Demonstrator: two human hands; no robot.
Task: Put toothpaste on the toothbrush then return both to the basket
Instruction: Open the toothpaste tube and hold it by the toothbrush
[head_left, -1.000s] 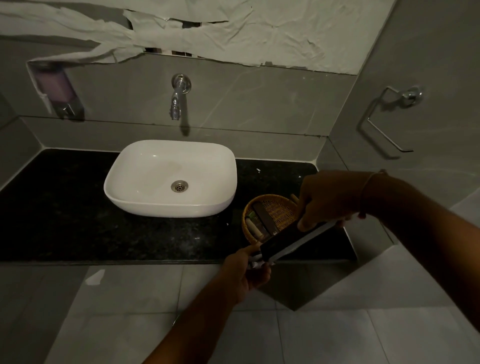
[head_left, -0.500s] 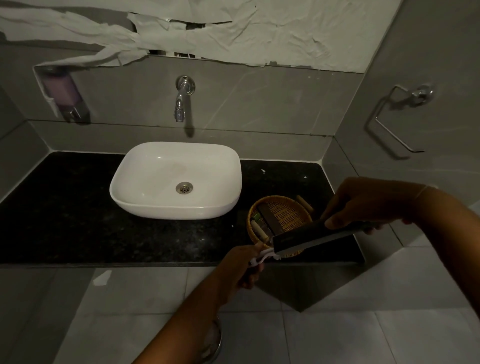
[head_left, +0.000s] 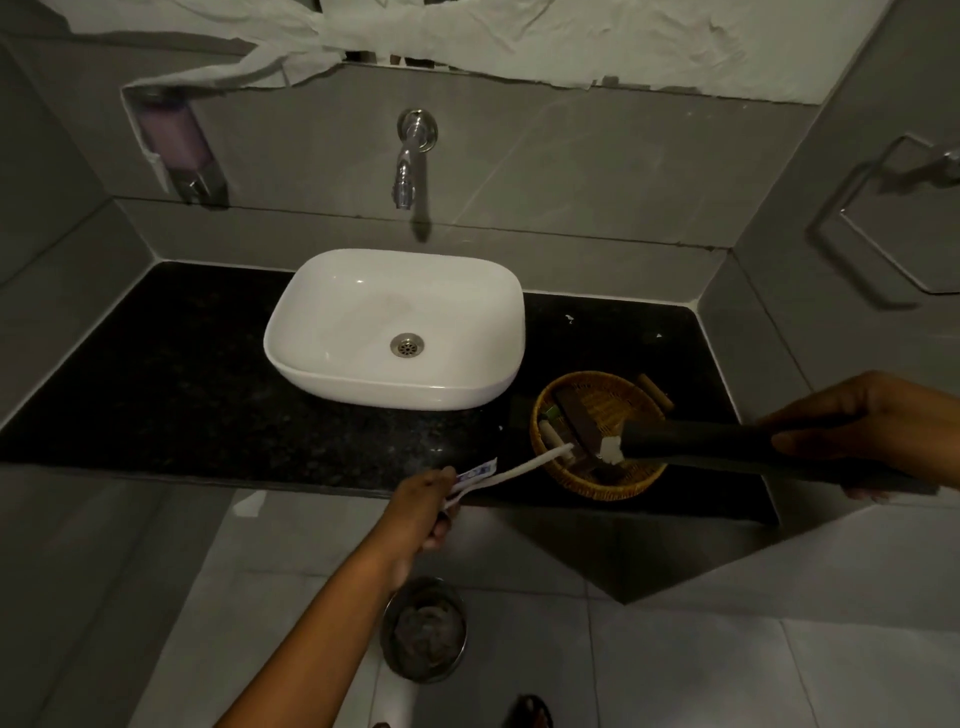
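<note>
My left hand (head_left: 426, 506) grips the end of a white toothbrush (head_left: 519, 467) together with a small white-and-blue toothpaste tube (head_left: 477, 472), at the counter's front edge. The brush points right and up, towards the woven basket (head_left: 602, 486). My right hand (head_left: 872, 431) holds a long dark box (head_left: 727, 447) level over the basket's right side. Something white (head_left: 610, 449) shows at the box's open left end. A dark packet and small items lie inside the basket.
A white basin (head_left: 395, 332) sits on the black counter (head_left: 182, 374) left of the basket, under a wall tap (head_left: 413, 161). A soap dispenser (head_left: 179, 145) hangs at the left, a towel ring (head_left: 883, 208) at the right. A metal bin (head_left: 423, 629) stands on the floor.
The toothbrush and tube have come out of the dark box. My left hand pulled them left while my right hand drew the box away to the right.
</note>
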